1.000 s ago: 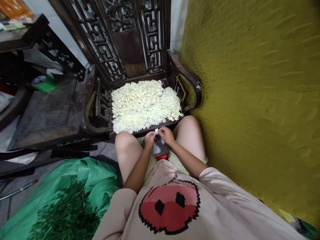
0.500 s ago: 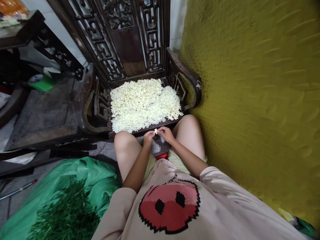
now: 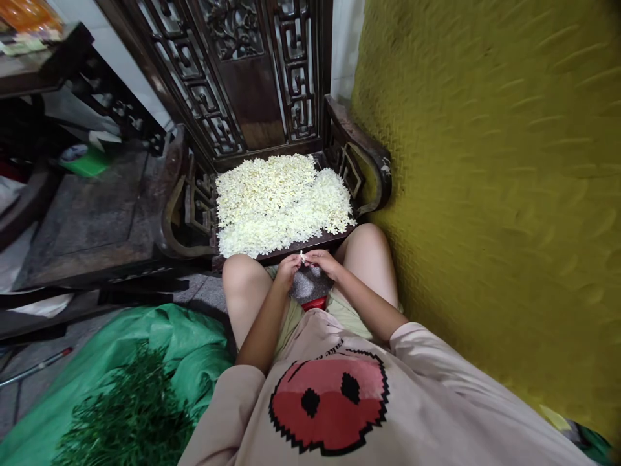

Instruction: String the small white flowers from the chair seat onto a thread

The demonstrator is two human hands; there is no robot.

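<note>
Head view | left hand, right hand: fingers pinching white flower | blossoms fill chair, for reach, I'd guess

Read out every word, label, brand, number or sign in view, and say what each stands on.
"Take", as best it reads, on the T-shirt, above the red pixel print; the lettering after it is too small and slanted to read.
Green tape roll: marks inside its core, too blurred to read.
Orange packet: no lettering can be made out.
</note>
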